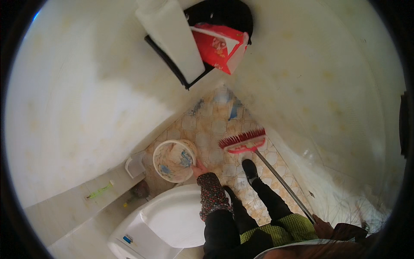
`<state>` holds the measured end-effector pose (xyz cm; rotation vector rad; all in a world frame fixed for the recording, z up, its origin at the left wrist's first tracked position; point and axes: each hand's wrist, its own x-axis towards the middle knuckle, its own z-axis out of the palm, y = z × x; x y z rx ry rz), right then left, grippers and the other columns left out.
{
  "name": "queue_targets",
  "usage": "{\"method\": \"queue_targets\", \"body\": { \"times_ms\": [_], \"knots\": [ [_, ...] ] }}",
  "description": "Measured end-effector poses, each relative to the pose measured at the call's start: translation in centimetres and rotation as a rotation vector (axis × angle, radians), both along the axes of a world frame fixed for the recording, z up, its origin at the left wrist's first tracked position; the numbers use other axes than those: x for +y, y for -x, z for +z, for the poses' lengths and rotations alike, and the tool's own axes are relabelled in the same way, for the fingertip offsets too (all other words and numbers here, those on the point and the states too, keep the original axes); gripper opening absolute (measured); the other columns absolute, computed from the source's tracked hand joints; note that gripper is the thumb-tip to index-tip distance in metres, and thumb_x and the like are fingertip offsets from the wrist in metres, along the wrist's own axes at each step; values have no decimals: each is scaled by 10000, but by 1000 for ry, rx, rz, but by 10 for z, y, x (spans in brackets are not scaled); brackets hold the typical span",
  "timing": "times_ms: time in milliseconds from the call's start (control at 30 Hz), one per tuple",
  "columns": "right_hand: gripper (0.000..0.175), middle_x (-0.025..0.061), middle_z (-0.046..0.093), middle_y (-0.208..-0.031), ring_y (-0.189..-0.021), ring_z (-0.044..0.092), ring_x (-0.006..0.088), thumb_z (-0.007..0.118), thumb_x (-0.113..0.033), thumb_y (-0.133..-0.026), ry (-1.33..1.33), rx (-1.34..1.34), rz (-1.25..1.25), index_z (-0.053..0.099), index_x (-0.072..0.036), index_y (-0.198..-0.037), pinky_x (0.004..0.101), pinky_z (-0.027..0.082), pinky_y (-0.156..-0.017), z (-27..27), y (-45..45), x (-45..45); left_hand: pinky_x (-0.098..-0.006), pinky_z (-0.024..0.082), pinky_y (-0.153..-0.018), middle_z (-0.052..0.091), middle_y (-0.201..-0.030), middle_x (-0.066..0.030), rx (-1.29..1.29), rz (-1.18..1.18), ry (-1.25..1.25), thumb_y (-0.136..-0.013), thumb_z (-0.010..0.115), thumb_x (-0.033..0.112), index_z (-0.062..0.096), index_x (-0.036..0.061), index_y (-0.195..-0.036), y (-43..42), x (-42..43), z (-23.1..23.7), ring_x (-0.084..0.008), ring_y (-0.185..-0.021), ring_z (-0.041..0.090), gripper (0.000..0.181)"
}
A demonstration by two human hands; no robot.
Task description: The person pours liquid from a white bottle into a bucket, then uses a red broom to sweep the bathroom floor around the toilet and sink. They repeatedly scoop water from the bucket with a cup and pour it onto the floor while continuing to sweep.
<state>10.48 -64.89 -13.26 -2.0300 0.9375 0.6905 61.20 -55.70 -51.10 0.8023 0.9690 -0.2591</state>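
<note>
My left hand (199, 169) grips the near right rim of a white plastic bucket (175, 162), which is stained inside with blue and brown marks. It is tilted, its mouth towards me. My right hand (322, 227) is closed around the metal handle of a broom (282, 181). The broom's head, with dark red bristles and a pink base, lies at the handle's far end, just beyond my dark shoe (250, 169). A patterned cuff covers my left forearm.
A white toilet (176, 213) with its lid down stands beside my left arm. Worn floor tiles (220, 125) narrow to a corner ahead. Above it, a black corner shelf (166, 63) holds a white container (174, 39) and a red packet (220, 47). A small white bin-like object (135, 165) stands left of the bucket.
</note>
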Motion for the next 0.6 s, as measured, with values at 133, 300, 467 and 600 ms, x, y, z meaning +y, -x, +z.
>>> {"method": "queue_targets", "body": {
  "times_ms": [133, 300, 467, 600],
  "knots": [
    [488, 223, 547, -705, -407, 448, 281, 446, -170, -875, -175, 136, -170, 281, -89, -1327, 426, 361, -411, -6, -69, -19, -347, 415, -899, 472, -1134, -151, 23, -387, -173, -897, 446, 245, 396, 15, -1202, 11, 16, 5, -259, -1012, 494, 385],
    [601, 144, 505, -511, -439, 502, 303, 430, -86, -825, -83, 160, 115, 164, -97, -1363, 421, 388, -423, -99, -180, -57, -363, 457, -772, 492, -988, -100, -36, -716, -61, -876, 463, 318, 465, 42, -1015, 86, 6, 52, -226, -908, 511, 309],
    [578, 167, 544, -570, -502, 534, 336, 413, -117, -836, 28, -37, 137, 182, -135, -1365, 433, 411, -473, -164, -218, -68, -391, 446, -765, 476, -1021, -74, 434, -1037, 225, -859, 438, 469, 424, 120, -1089, 207, 11, 141, -252, -921, 520, 418],
    [505, 218, 584, -772, -650, 567, 343, 376, -249, -895, -75, 54, -181, 213, -132, -1358, 415, 443, -584, -129, -183, -57, -490, 394, -912, 280, -1304, -205, 532, -1235, 583, -788, 408, 617, 20, 64, -1367, 273, 7, 217, -347, -1147, 389, 890]
  ]
}}
